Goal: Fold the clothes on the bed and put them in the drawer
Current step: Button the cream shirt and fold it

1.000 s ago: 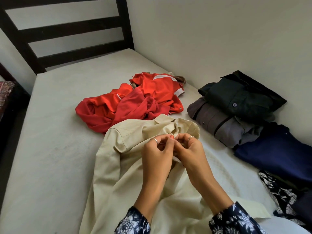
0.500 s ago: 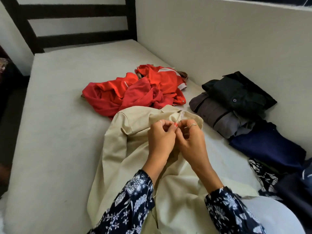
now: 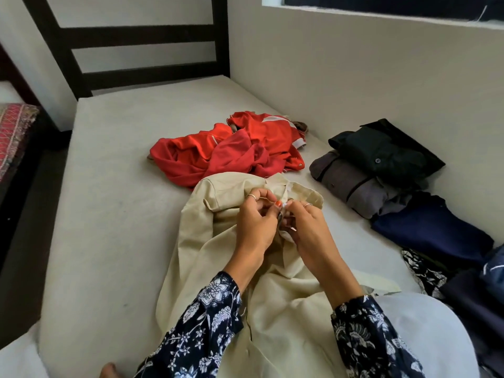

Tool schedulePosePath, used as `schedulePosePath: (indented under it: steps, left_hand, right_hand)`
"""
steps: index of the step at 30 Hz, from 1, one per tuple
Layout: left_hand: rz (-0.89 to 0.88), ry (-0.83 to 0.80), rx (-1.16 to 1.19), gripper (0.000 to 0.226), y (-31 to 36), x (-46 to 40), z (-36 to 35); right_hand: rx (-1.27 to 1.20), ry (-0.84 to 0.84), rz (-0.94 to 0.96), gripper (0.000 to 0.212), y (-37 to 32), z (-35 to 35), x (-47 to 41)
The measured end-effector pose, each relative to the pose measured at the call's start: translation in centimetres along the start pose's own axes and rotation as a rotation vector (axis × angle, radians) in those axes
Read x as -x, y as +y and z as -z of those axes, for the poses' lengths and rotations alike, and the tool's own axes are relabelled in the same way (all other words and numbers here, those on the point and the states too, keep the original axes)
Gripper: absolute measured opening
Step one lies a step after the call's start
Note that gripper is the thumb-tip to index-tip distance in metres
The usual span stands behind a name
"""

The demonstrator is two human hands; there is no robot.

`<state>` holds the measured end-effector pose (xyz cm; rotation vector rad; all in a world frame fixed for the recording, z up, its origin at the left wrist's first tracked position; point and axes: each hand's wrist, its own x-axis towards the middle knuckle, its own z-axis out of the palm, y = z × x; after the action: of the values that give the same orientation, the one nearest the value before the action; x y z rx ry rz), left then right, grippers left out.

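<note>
A cream shirt (image 3: 218,241) lies spread on the bed (image 3: 109,186) in front of me, collar away from me. My left hand (image 3: 256,222) and my right hand (image 3: 305,227) meet just below the collar, and both pinch the shirt's front edge between thumb and fingers. A crumpled red garment (image 3: 226,151) lies beyond the shirt. By the wall on the right sit folded clothes: a black one (image 3: 387,151) on a grey one (image 3: 351,181), then a navy one (image 3: 431,233). No drawer is in view.
A dark wooden headboard (image 3: 136,39) stands at the far end of the bed. The wall (image 3: 354,77) runs along the bed's right side under a window ledge. More dark and patterned clothes (image 3: 463,285) lie at the right edge. A red patterned cloth (image 3: 13,132) sits far left.
My view has tilted up and back a little. Both hands stay together near the shirt's collar, working small finger movements on the front edge.
</note>
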<state>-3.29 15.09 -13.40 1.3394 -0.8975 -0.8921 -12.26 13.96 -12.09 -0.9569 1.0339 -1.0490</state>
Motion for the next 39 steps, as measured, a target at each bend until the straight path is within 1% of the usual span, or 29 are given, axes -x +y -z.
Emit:
schedulePosePath:
  steps: [2, 3, 5, 7, 9, 11, 12, 15, 17, 19, 21, 22, 23, 26, 28, 30, 31, 32, 34, 35, 36, 37, 39]
  left_hand:
    - [0.007, -0.059, -0.032, 0.020, 0.3, -0.3, 0.2]
    - [0.014, -0.086, -0.054, 0.018, 0.5, -0.6, 0.4]
    - [0.025, -0.120, -0.085, 0.015, 0.9, -1.2, 0.7]
    - [0.001, -0.128, -0.117, 0.013, 1.6, -2.3, 0.9]
    - [-0.061, -0.147, -0.168, 0.012, 2.4, -3.7, 0.8]
    - [-0.121, -0.174, -0.208, 0.015, 3.1, -5.2, 0.5]
    - [-0.149, -0.181, -0.223, 0.016, 3.5, -6.1, 0.4]
    - [-0.213, -0.165, -0.277, 0.021, 4.2, -8.5, 0.2]
    - [-0.250, -0.149, -0.302, 0.024, 4.6, -10.5, 0.0]
    - [-0.276, -0.133, -0.344, 0.025, 4.8, -11.6, -0.1]
    - [-0.299, -0.146, -0.372, 0.023, 4.9, -12.4, -0.5]
    - [-0.304, -0.163, -0.381, 0.021, 4.7, -12.9, -0.9]
    - [-0.305, -0.182, -0.388, 0.019, 4.7, -12.8, -1.2]
    - [-0.294, -0.211, -0.381, 0.017, 4.1, -12.3, -1.9]
    - [-0.262, -0.222, -0.364, 0.010, 3.5, -11.8, -2.0]
    - [-0.245, -0.256, -0.381, 0.007, 3.0, -10.5, -1.7]
    - [-0.272, -0.261, -0.413, 0.008, 2.8, -9.5, -1.3]
    - [-0.331, -0.241, -0.471, 0.010, 2.2, -8.3, -1.1]
    - [-0.503, -0.138, -0.608, 0.014, 1.3, -5.6, -0.6]
    - [-0.544, -0.093, -0.647, 0.014, 0.8, -4.4, -0.4]
    - [-0.540, -0.067, -0.668, 0.014, 0.2, -3.5, -0.2]
    - [-0.517, -0.055, -0.676, 0.013, -0.5, -3.0, 0.0]
    - [-0.443, -0.036, -0.687, 0.015, -1.7, -3.0, 0.5]
  right_hand:
    - [0.039, 0.012, 0.029, 0.012, 0.1, 0.7, 0.4]
    - [0.104, 0.046, 0.084, 0.007, 0.5, 1.0, 0.6]
    - [0.324, 0.164, 0.288, 0.008, 1.5, 1.7, 1.1]
    - [0.529, 0.263, 0.549, 0.010, 2.2, 2.1, 1.5]
    - [0.689, 0.284, 0.750, 0.013, 2.3, 2.3, 1.6]
    - [0.866, 0.280, 0.831, 0.013, 2.3, 2.4, 1.4]
    - [0.975, 0.288, 0.830, 0.012, 2.4, 2.5, 0.9]
    - [1.259, 0.339, 0.723, 0.014, 2.9, 2.7, -0.8]
    - [1.305, 0.364, 0.645, 0.016, 2.7, 2.8, -2.4]
    - [1.324, 0.345, 0.564, 0.034, 2.0, 2.6, -3.3]
    - [1.370, 0.348, 0.537, 0.050, 1.4, 2.2, -4.3]
    - [1.386, 0.353, 0.526, 0.050, 1.1, 1.8, -5.1]
    - [1.391, 0.356, 0.521, 0.045, 1.0, 1.5, -5.5]
    - [1.322, 0.355, 0.540, 0.022, 1.3, 1.2, -6.1]
    - [1.247, 0.321, 0.553, 0.010, 1.6, 1.6, -6.5]
    - [1.121, 0.257, 0.480, 0.012, 1.7, 2.1, -6.4]
    - [1.046, 0.217, 0.434, 0.015, 1.7, 2.3, -6.3]
    - [0.982, 0.193, 0.391, 0.016, 1.8, 2.7, -6.3]
    - [0.901, 0.173, 0.358, 0.021, 1.7, 3.1, -6.2]
    - [0.867, 0.165, 0.357, 0.025, 1.6, 3.3, -6.2]
    - [0.838, 0.152, 0.343, 0.027, 1.5, 3.3, -6.1]
    - [0.812, 0.132, 0.311, 0.021, 1.4, 3.3, -6.1]
    - [0.759, 0.096, 0.233, 0.004, 1.4, 3.6, -6.2]
